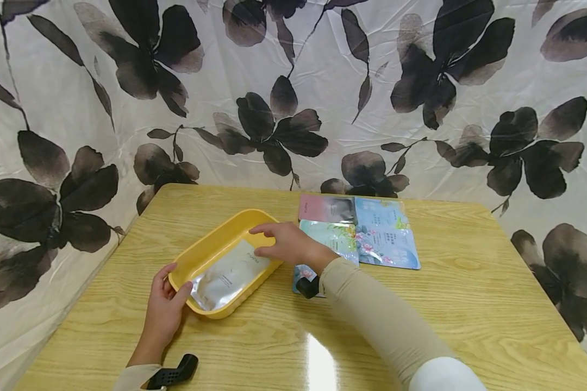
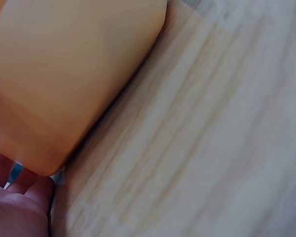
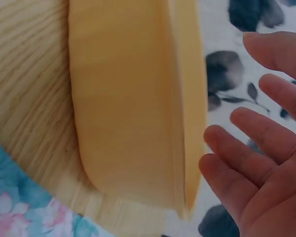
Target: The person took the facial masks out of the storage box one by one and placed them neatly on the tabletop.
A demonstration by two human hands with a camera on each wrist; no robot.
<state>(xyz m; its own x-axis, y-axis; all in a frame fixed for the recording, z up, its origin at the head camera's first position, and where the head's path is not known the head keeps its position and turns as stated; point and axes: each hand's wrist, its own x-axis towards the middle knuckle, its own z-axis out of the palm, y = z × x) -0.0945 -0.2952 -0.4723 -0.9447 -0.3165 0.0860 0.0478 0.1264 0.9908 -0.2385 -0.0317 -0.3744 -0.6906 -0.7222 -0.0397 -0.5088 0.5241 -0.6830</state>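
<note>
A yellow plastic bin [image 1: 205,244] sits angled on the left part of the table, and a silvery-white flat sachet [image 1: 230,274] lies inside it. My left hand [image 1: 162,309] grips the bin's near left end, thumb over the rim and fingers round the outside. In the left wrist view the bin's outer wall [image 2: 74,74] rises above the fingers of that hand [image 2: 19,212]. Over the bin's right end hovers my right hand [image 1: 293,244], holding nothing. The right wrist view shows its fingers spread [image 3: 256,173] beside the bin's rim [image 3: 192,123].
Right of the bin lie several flat packets: a pink-and-grey one [image 1: 326,209], a light blue one [image 1: 379,213], a blue floral one [image 1: 388,248] and a green one [image 1: 329,232]. Another blue packet [image 1: 300,270] is partly hidden under my right wrist. Floral cloth [image 1: 274,163] hangs behind the wooden table [image 1: 469,282].
</note>
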